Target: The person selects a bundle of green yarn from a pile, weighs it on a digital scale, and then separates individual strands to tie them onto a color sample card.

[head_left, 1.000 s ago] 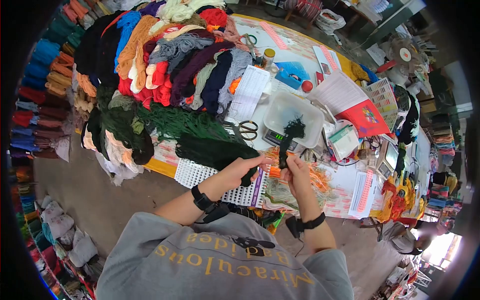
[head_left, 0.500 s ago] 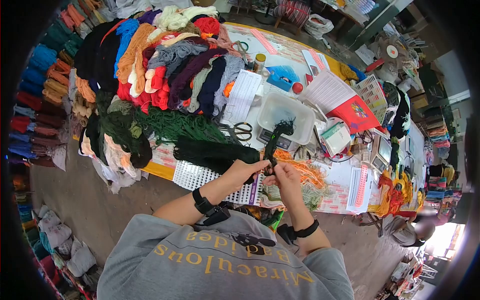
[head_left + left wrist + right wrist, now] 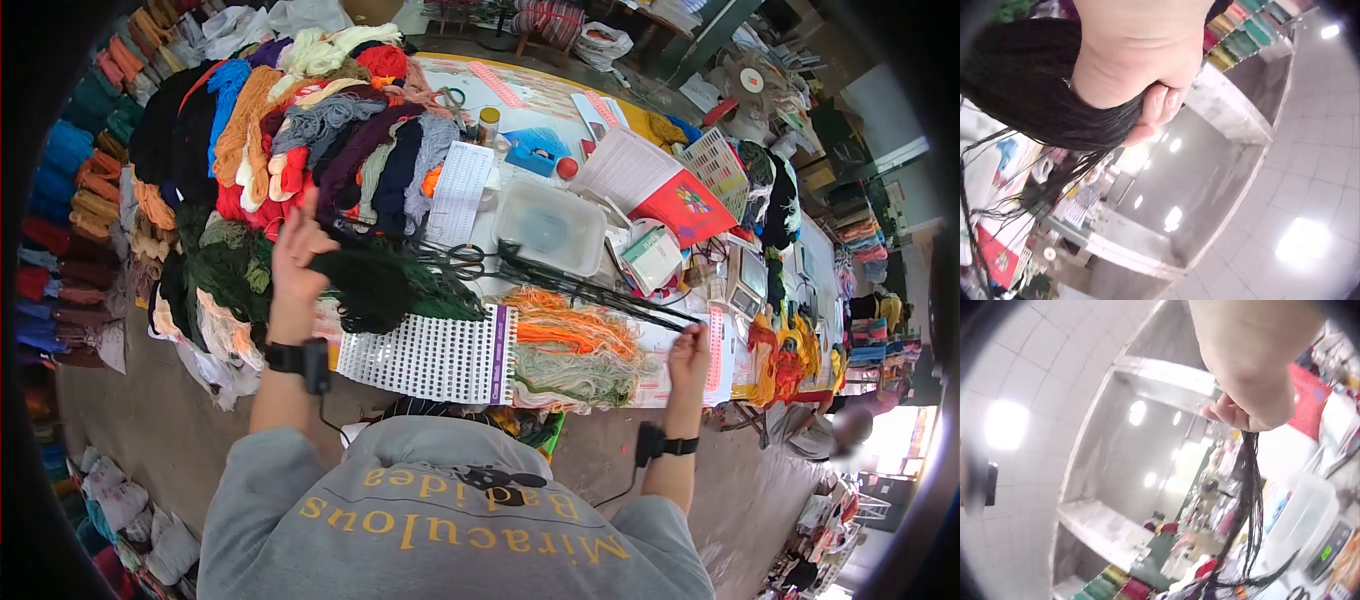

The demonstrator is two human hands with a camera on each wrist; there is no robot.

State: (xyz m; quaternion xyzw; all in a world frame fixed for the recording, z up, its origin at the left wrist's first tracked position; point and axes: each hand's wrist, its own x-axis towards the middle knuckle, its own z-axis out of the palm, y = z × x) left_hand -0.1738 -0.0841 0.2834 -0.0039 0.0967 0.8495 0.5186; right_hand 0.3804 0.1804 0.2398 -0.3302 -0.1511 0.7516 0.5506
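Note:
A thick dark green-black skein of yarn point(image 3: 365, 290) hangs from my left hand point(image 3: 298, 262), at the left over the table. The left wrist view shows the yarn passing between the thumb and curled fingertips point(image 3: 1159, 103). Out to the right, my right hand point(image 3: 688, 358) pinches the end of several thin dark strands point(image 3: 600, 292). These strands stretch across the table between the two hands. Seen from the right wrist, they drop from the fingers as a loose, tangled bundle point(image 3: 1247, 494).
A clear plastic container point(image 3: 550, 228) sits on a digital scale point(image 3: 1327, 550). Scissors point(image 3: 466, 262) lie to its left. A white punched card point(image 3: 425, 358) and orange yarn point(image 3: 570, 325) line the near edge. Heaped coloured skeins point(image 3: 250, 120) fill the left side.
Both hands were together at the dark yarn near the table's front. They have since parted widely, the left going left with the skein, the right going right with the strands.

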